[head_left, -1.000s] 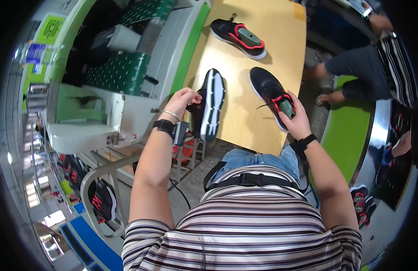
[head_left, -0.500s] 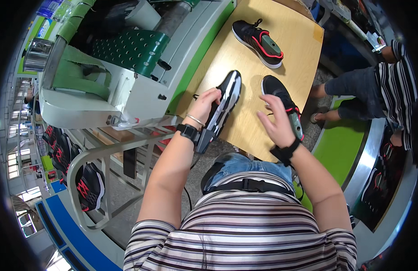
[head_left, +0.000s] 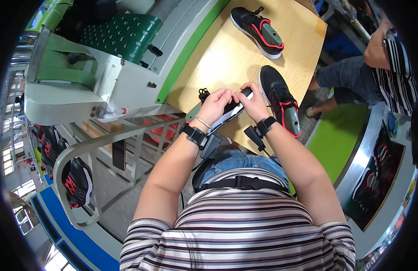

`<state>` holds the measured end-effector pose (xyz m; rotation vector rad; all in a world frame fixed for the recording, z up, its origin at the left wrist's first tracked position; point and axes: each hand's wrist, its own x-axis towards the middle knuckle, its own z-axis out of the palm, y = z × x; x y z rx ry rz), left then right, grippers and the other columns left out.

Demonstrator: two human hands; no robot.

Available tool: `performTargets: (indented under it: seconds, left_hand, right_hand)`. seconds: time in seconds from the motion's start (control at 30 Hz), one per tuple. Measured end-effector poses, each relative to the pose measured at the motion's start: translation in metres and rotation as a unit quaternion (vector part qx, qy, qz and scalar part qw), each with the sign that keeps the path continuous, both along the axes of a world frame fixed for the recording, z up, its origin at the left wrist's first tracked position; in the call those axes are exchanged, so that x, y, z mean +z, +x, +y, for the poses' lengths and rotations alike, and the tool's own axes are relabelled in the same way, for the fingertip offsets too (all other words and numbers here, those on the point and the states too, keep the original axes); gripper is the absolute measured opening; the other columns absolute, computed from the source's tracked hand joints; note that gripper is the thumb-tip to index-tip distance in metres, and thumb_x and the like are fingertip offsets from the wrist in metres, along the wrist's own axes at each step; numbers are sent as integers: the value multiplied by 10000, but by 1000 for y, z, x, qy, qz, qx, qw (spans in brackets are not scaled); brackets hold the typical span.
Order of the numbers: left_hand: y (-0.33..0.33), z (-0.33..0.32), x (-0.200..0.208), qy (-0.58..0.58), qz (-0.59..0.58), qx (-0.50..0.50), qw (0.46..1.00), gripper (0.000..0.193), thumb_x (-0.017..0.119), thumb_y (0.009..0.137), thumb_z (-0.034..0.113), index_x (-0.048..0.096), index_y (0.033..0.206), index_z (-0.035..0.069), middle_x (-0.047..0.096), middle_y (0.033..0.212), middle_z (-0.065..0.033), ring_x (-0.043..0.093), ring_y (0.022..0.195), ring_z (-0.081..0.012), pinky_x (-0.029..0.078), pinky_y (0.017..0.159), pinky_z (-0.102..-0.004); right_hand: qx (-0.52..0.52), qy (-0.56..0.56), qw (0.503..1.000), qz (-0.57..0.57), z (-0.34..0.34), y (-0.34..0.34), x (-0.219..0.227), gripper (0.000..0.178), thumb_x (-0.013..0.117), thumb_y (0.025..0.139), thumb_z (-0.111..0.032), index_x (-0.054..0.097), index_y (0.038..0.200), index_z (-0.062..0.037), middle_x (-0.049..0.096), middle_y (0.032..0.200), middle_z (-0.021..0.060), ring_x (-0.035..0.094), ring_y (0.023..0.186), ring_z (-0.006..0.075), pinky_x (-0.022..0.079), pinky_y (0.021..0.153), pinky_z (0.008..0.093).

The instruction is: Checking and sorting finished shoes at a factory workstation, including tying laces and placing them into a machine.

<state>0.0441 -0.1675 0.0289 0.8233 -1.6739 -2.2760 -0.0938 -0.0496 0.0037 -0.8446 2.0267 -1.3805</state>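
Observation:
Both of my hands hold a black sneaker [head_left: 232, 114] with a white sole, tilted on its side over the near part of the board. My left hand [head_left: 215, 107] is closed round its middle. My right hand [head_left: 254, 105] grips the toe end, with its thumb close to the left fingertips. A green shoe last [head_left: 192, 114] sticks out at the heel side, partly behind my left hand. Just right of my right hand lies another black sneaker [head_left: 276, 86] with red trim and a green last in it. A third such sneaker [head_left: 252, 26] lies at the far end.
The wooden board [head_left: 209, 58] bears the shoes. At left stands a white and green machine [head_left: 118, 86] with a perforated green belt [head_left: 120, 36]. Below it, a metal rack [head_left: 100, 144] carries several sneakers [head_left: 77, 183]. On the right, another person [head_left: 353, 81] stands by a green conveyor [head_left: 340, 140].
My right hand has moved left, from above the right-hand sneaker onto the toe of the held one. The held sneaker has come nearer and turned, its toe now pointing more to the right.

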Motion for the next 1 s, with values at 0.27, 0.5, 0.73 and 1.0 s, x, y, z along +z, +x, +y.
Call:
performTargets:
  seconds: [0.27,0.5,0.73,1.0]
  left_hand:
    - [6,2,13,69,17,-2,997,348,448,1101,313,528,847,89,591,851,-4,525,811,-104,447,787,-254]
    - [11,1,-2,86,77,57,992,334,444,1099,309,524,848,105,557,836,10,497,806,-113,431,788,-274]
    - [27,-56,-5,243,163,219,931,268,440,1098,295,518,900,132,563,866,-39,570,904,-204,448,886,-389]
    - [37,-36,44,-171,-39,64,982,255,477,1089,234,644,1069,43,657,1008,-63,581,938,-149,454,912,-282]
  right_hand:
    - [41,-10,998,-39,0,-6,-1,315,794,844,-237,618,1038,-61,497,1049,111,507,1015,251,429,920,338]
    - [55,-12,996,-67,-3,-9,-2,302,788,854,-216,612,1040,-58,496,1041,101,503,1013,238,420,928,336]
    - [135,-33,990,33,21,-15,12,298,777,862,-186,583,1047,-55,528,1101,110,508,1106,266,399,1002,354]
    - [188,-14,982,25,36,-23,21,395,768,884,-228,561,1183,-72,457,1361,177,432,1332,341,336,1131,410]
